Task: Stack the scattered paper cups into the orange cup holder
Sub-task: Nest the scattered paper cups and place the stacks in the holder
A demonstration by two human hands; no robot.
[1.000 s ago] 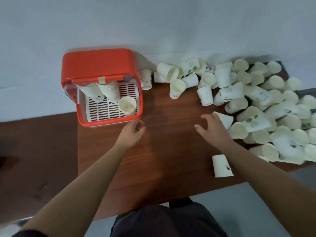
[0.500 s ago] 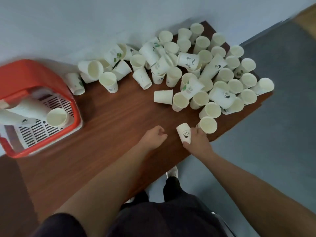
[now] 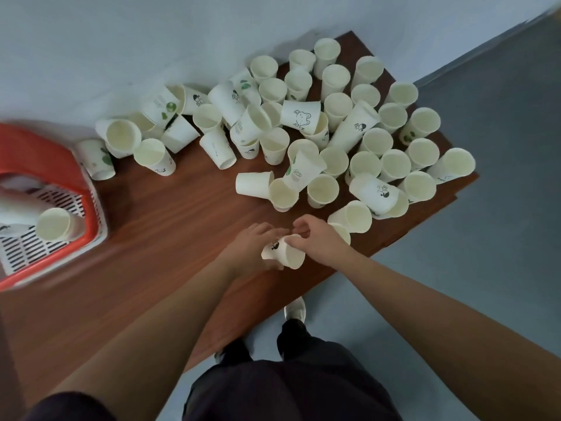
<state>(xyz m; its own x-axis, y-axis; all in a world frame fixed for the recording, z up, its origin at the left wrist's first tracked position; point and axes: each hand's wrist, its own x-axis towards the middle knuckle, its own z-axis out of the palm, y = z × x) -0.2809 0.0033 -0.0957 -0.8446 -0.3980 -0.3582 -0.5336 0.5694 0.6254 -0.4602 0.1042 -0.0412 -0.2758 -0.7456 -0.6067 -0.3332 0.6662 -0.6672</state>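
Note:
A white paper cup with a small black print lies tilted between my hands near the table's front edge, mouth towards me. My left hand wraps round its body from the left. My right hand pinches its rim from the right. The orange cup holder stands at the left edge of the view, with a stack of cups lying on its white slotted tray. Several loose paper cups are scattered over the far and right part of the wooden table.
A pale wall runs behind the table. Grey floor lies to the right and in front. My dark trousers and a shoe show below the table edge. A cup lies right beside my right hand.
The view swung right, away from the holder. My right hand picked up the printed cup from the front edge and my left hand came over and took hold of it too.

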